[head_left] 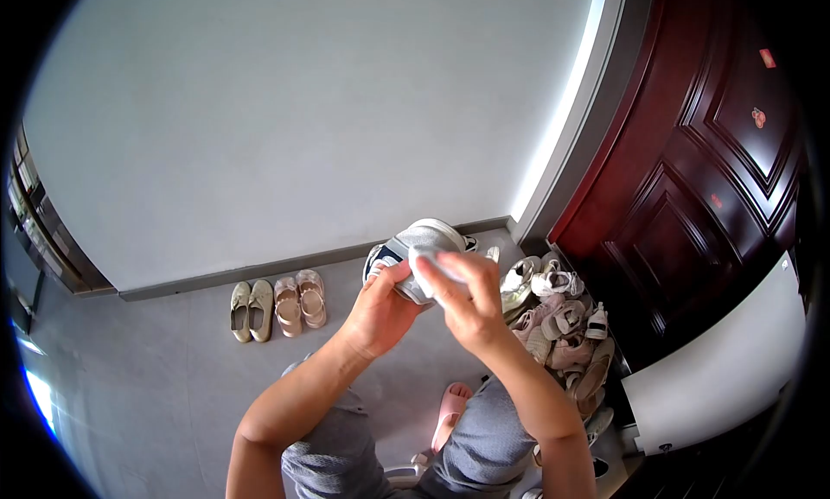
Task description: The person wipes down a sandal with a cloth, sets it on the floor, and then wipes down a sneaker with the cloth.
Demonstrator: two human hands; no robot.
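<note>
A grey and white shoe with a dark navy part (424, 237) is held up in front of me, over the floor near the wall. My left hand (381, 313) grips its lower left side, thumb on top. My right hand (471, 300) is closed on a white cloth or tissue (423, 266), which lies against the shoe's surface. The fingers of my right hand partly hide the cloth and the shoe's right side.
Two pairs of light shoes (252, 311) (300, 303) stand by the wall at the left. A heap of shoes (566, 326) lies at the right, beside a white panel (718, 361) and a dark red door (683, 188). A pink slipper (450, 410) is on a foot below.
</note>
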